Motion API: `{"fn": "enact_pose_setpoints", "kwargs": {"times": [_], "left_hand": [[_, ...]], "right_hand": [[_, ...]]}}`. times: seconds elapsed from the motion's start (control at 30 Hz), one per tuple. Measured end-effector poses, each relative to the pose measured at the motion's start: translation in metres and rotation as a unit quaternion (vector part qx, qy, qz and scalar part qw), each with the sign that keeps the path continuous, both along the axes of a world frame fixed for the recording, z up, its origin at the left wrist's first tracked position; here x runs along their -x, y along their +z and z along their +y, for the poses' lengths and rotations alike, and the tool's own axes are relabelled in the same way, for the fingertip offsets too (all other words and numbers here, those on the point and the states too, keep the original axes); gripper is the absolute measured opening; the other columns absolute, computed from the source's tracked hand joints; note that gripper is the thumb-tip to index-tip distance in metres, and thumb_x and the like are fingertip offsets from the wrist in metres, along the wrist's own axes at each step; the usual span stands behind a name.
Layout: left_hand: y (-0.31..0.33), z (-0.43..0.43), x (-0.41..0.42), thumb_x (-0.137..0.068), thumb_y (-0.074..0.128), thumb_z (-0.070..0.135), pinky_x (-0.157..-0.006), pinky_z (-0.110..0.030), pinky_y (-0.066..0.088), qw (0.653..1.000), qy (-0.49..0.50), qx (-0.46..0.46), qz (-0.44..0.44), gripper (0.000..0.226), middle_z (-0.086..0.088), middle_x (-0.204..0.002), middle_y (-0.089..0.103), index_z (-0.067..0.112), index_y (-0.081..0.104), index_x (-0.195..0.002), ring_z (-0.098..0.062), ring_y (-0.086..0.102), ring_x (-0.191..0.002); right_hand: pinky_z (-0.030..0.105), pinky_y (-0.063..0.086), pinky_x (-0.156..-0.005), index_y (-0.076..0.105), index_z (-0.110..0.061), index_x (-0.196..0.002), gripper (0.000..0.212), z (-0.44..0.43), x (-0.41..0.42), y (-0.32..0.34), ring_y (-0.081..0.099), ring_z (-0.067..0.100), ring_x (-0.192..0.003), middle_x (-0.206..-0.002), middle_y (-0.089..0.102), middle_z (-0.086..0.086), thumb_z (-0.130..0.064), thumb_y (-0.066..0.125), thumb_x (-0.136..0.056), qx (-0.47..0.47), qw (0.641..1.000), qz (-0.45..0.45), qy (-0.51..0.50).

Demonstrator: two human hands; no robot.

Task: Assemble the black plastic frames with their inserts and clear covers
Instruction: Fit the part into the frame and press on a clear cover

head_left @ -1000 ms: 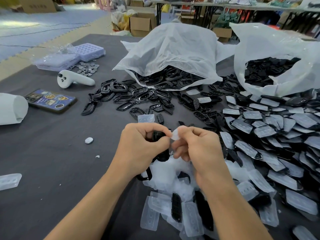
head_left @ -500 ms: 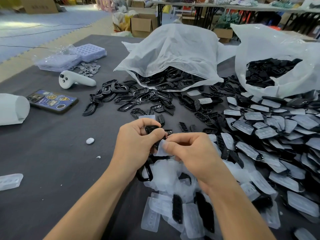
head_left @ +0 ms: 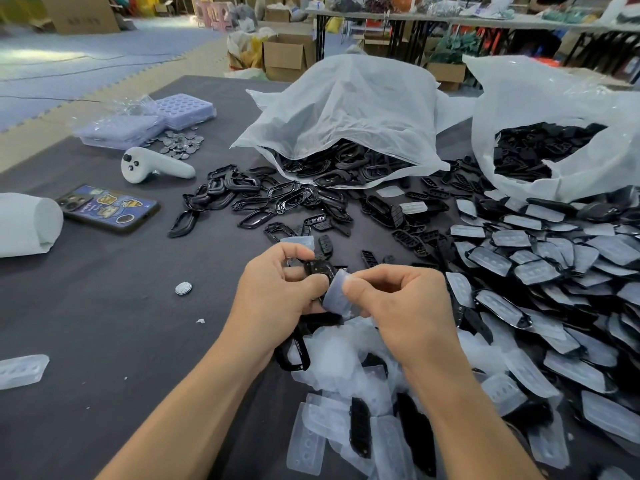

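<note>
Left hand [head_left: 277,303] fingers [head_left: 311,281] clamped on black frame [head_left: 320,268], right hand [head_left: 408,306] fingers pinching clear cover [head_left: 337,297], phone [head_left: 107,207] stickers unreadable

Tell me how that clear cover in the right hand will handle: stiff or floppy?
Probably floppy: the clear cover curls where the right hand pinches it, next to the black frame in the left hand. Likely light, since a fingertip pinch carries it. Thin and bendy, it may buckle if pushed on edge.

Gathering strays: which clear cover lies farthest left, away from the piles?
The clear cover at the view's left edge, alone on the dark table; the rest lie mid-table or heaped to the right.
</note>
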State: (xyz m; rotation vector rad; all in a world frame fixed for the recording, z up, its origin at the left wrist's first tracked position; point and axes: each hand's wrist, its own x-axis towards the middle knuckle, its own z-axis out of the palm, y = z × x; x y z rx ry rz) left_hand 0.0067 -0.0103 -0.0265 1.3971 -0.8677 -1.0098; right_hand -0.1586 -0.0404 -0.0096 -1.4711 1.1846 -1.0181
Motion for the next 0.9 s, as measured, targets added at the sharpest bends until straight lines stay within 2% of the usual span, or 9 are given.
{"fn": "enact_pose_setpoints", "kwargs": {"times": [0.07,0.13,0.23,0.3,0.37,0.43,0.5,0.63,0.9], "left_hand": [[0.001,0.0,0.0,-0.082,0.082,0.002,-0.069,-0.047,0.067,1.0,-0.005,-0.005,-0.011,0.026,-0.022,-0.073,0.069,0.014,0.065,-0.097,-0.031,0.075,-0.066],[0.003,0.001,0.003,-0.077,0.09,0.007,-0.065,-0.04,0.066,1.0,-0.018,-0.005,-0.007,0.021,-0.017,-0.075,0.077,0.017,0.075,-0.087,-0.03,0.078,-0.068],[0.007,0.002,0.005,-0.077,0.089,0.004,-0.054,-0.022,0.058,1.0,-0.017,0.0,-0.001,0.03,-0.006,-0.073,0.079,0.033,0.082,-0.076,-0.016,0.075,-0.06],[0.006,0.002,0.006,-0.079,0.088,0.005,-0.055,-0.022,0.058,1.0,-0.02,0.001,0.007,0.025,-0.009,-0.076,0.08,0.029,0.083,-0.079,-0.018,0.076,-0.062],[0.007,0.003,0.008,-0.077,0.089,0.012,-0.058,-0.025,0.06,0.999,-0.039,0.004,0.03,0.011,-0.013,-0.081,0.08,0.018,0.083,-0.084,-0.023,0.078,-0.067],[0.009,0.005,0.009,-0.072,0.088,0.02,-0.061,-0.027,0.061,0.997,-0.051,0.007,0.05,0.021,-0.016,-0.084,0.08,0.011,0.082,-0.09,-0.024,0.079,-0.07],[0.008,0.004,0.01,-0.076,0.086,0.015,-0.063,-0.028,0.062,0.996,-0.059,0.007,0.068,0.021,-0.018,-0.088,0.08,0.007,0.081,-0.095,-0.025,0.079,-0.074],[0.005,0.005,0.011,-0.089,0.075,-0.004,-0.067,-0.03,0.063,0.994,-0.075,-0.001,0.08,0.014,-0.02,-0.09,0.08,0.007,0.082,-0.095,-0.026,0.079,-0.076],[0.007,0.004,0.013,-0.089,0.074,-0.005,-0.067,-0.031,0.064,0.996,-0.055,-0.015,0.064,0.018,-0.017,-0.09,0.08,0.009,0.084,-0.094,-0.024,0.079,-0.075]], "right_hand": [[0.022,0.051,-0.055,0.081,-0.028,-0.07,0.013,-0.002,0.002,0.002,0.062,0.005,-0.054,-0.063,0.074,-0.004,-0.02,0.089,-0.075,0.018,1.0,-0.022,-0.002],[0.021,0.05,-0.054,0.08,-0.022,-0.068,0.013,-0.002,0.005,0.006,0.063,0.009,-0.053,-0.063,0.074,0.001,-0.016,0.09,-0.074,0.022,0.998,-0.051,0.038],[0.036,0.06,-0.065,0.08,-0.017,-0.072,0.011,-0.001,0.006,0.009,0.071,0.026,-0.064,-0.07,0.076,0.007,-0.016,0.088,-0.079,0.017,0.993,-0.052,0.109],[0.042,0.062,-0.07,0.08,-0.021,-0.073,0.01,0.0,0.005,0.009,0.073,0.027,-0.068,-0.07,0.076,0.003,-0.019,0.086,-0.082,0.04,0.994,-0.013,0.098],[0.031,0.06,-0.062,0.079,-0.026,-0.072,0.013,0.001,0.004,0.005,0.071,0.015,-0.063,-0.066,0.075,-0.006,-0.02,0.084,-0.082,0.081,0.994,0.042,0.053],[0.014,0.049,-0.053,0.078,-0.028,-0.069,0.015,0.004,0.002,0.003,0.068,0.005,-0.059,-0.062,0.071,-0.015,-0.02,0.083,-0.081,0.117,0.989,0.088,-0.001],[0.01,0.046,-0.052,0.077,-0.029,-0.067,0.016,0.004,0.0,0.001,0.066,0.001,-0.058,-0.06,0.069,-0.021,-0.022,0.085,-0.079,0.131,0.985,0.11,-0.038],[0.013,0.048,-0.052,0.073,-0.029,-0.065,0.019,0.004,-0.005,-0.001,0.065,0.0,-0.058,-0.06,0.067,-0.023,-0.029,0.088,-0.076,0.143,0.976,0.144,-0.077],[0.033,0.054,-0.06,0.067,-0.027,-0.072,0.019,0.006,-0.007,-0.002,0.062,0.007,-0.062,-0.06,0.063,-0.016,-0.032,0.083,-0.081,0.203,0.95,0.217,-0.091]]}}
